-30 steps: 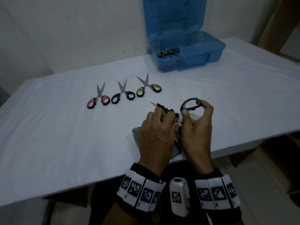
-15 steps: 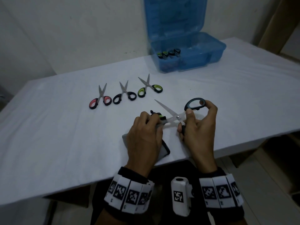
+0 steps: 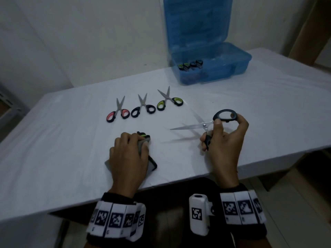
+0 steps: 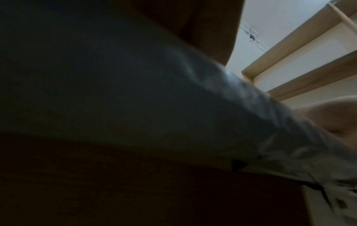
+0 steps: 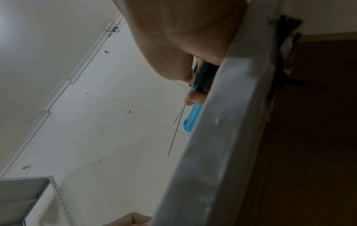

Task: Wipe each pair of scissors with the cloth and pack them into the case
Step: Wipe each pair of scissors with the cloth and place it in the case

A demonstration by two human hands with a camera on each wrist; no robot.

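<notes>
Right hand (image 3: 226, 140) grips opened scissors (image 3: 206, 124); left hand (image 3: 127, 154) clutches cloth (image 3: 143, 144); three scissors (image 3: 143, 107) beyond.

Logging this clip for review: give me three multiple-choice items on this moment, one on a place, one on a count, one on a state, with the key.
1. Where does the blue case stand?
A. far end of the table, lid up
B. on the floor
C. under the left hand

2. How many scissors lie loose in a row on the table?
A. one
B. three
C. five

3. The scissors in the right hand are:
A. blades shut
B. blades apart
C. wrapped in cloth

Key: 1 A, it stands open by the wall. 2 B, red, black and green handles. 3 B, the blades form a V, held clear of the table.
</notes>
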